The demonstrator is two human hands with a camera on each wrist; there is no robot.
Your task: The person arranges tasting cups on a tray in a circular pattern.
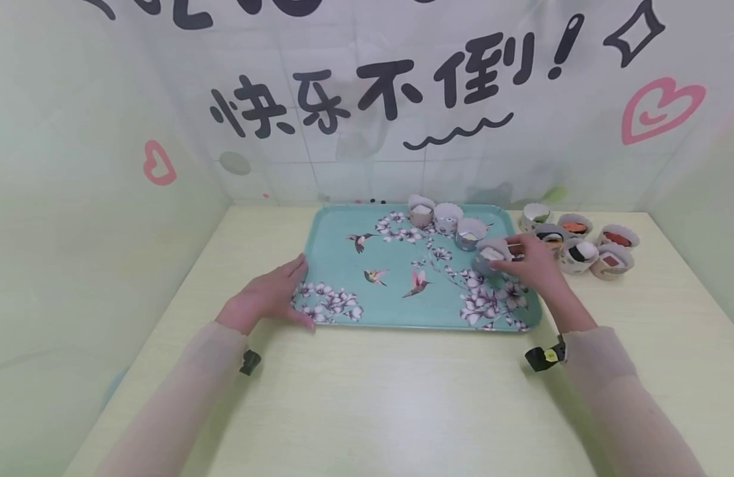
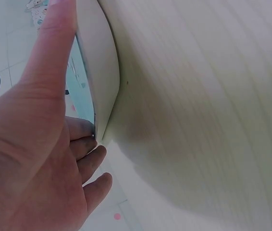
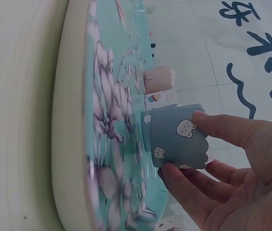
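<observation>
Blue cup (image 3: 177,139) is on or just over R side of tray (image 1: 332,242), can't tell which; R hand (image 1: 532,260) clamped on it, thumb opp. fingers. 3 other cups (image 1: 471,236) nr it on tray. L hand (image 1: 271,291), fingers apart, touches tray's L edge. 6 filled cups (image 1: 611,262) on counter (image 1: 415,397), R of tray.

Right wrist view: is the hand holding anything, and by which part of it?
The right hand holds a blue-gray cup, pinched by opposite sides of its outer wall.
</observation>
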